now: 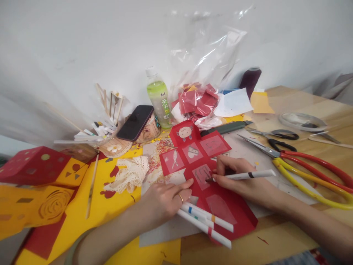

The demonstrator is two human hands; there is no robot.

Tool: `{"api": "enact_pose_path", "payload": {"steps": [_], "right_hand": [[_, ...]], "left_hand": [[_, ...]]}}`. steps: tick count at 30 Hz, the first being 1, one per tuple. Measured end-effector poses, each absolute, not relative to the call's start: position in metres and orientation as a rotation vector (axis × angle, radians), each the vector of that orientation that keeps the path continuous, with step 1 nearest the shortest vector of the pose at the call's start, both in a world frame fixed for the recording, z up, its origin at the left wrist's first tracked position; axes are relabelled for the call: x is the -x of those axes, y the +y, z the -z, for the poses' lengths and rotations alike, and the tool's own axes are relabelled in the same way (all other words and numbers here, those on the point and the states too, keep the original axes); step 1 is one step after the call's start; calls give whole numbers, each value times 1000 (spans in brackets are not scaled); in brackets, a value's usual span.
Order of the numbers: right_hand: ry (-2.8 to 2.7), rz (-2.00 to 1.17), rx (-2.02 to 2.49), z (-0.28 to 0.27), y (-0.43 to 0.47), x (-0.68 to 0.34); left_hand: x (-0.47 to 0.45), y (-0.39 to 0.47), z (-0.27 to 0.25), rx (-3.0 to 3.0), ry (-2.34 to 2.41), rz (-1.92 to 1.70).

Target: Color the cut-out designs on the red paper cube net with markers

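My right hand [238, 180] pinches a white marker with a black band [250, 175]. Its dark tip is at a translucent panel with dark lines [203, 176] on the red paper cut-out [193, 163]. Other panels on this cut-out bear a heart, a leaf-like shape and a round face-like drawing. My left hand [167, 198] is closed round several white markers [206, 217] with coloured bands, which stick out over the red paper. Its index finger lies on the paper's left edge. A ring is on one finger of this hand.
Large scissors [311, 165] with red and yellow handles lie right, beside black-handled scissors [282, 134]. A green drink bottle [160, 99], a phone [135, 122] and a clear bag of red scraps [198, 99] stand behind. Cream lace [129, 175] and a red box [35, 165] are left.
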State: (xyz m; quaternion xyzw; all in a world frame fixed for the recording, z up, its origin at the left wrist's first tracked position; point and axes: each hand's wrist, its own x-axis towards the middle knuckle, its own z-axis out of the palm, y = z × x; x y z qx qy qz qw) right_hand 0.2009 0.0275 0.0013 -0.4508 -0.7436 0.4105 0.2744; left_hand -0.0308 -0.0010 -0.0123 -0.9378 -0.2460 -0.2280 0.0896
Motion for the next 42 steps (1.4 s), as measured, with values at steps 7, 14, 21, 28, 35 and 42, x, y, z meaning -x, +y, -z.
{"api": "enact_pose_path", "payload": {"steps": [7,14,21,28,35,42], "right_hand": [[-1989,-1081,1238,-3,27,-201],[-2028,-1156,1188,-2,26,-201],[-2020,-1115,1202,-2,26,-201],[-2012,-1136,1200,-1,26,-201],[-1896,-1088,1234,-1,28,-205],[-1944,-975,1279,-4,28,-208]], "left_hand": [[32,-1,14,2786,-734,683],[32,-1,14,2786,-739,662],[32,-1,14,2799,-739,660],[32,-1,14,2784,-731,665],[31,-2,12,2805,-733,677],[30,0,12,2777,-721,700]]}}
